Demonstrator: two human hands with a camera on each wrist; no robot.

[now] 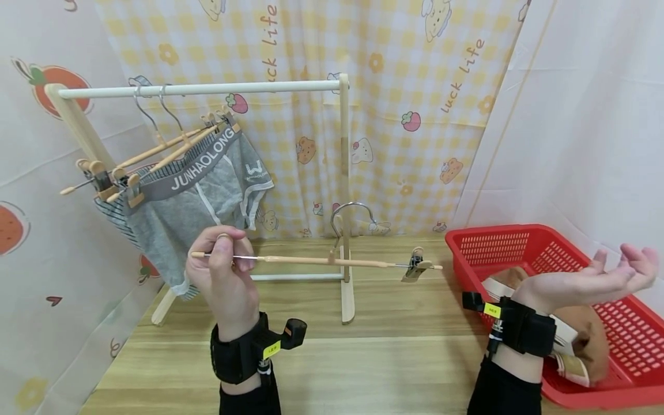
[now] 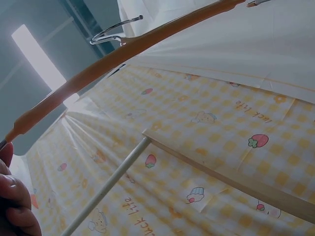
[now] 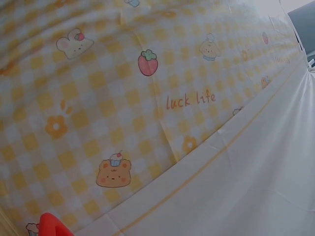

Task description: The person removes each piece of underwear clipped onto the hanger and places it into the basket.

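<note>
My left hand (image 1: 224, 262) pinches one end of a wooden clip hanger (image 1: 316, 261) and holds it level over the table; its metal hook (image 1: 349, 214) points up and a clip (image 1: 417, 266) hangs at the far end. In the left wrist view the hanger (image 2: 113, 56) runs overhead, with my fingertips (image 2: 12, 196) at the lower left. My right hand (image 1: 602, 279) is open, palm up, above the red basket (image 1: 498, 242) and holds nothing. Grey underwear (image 1: 199, 196) hangs from hangers on the white rail (image 1: 207, 88) of the small wooden rack.
The rack's upright (image 1: 344, 190) stands mid-table behind the held hanger. Brown and white clothing (image 1: 581, 337) lies in the basket. A patterned curtain (image 1: 394, 86) closes off the back; white cloth covers the right side. The right wrist view shows only curtain (image 3: 147, 98) and a corner of the basket (image 3: 51, 226).
</note>
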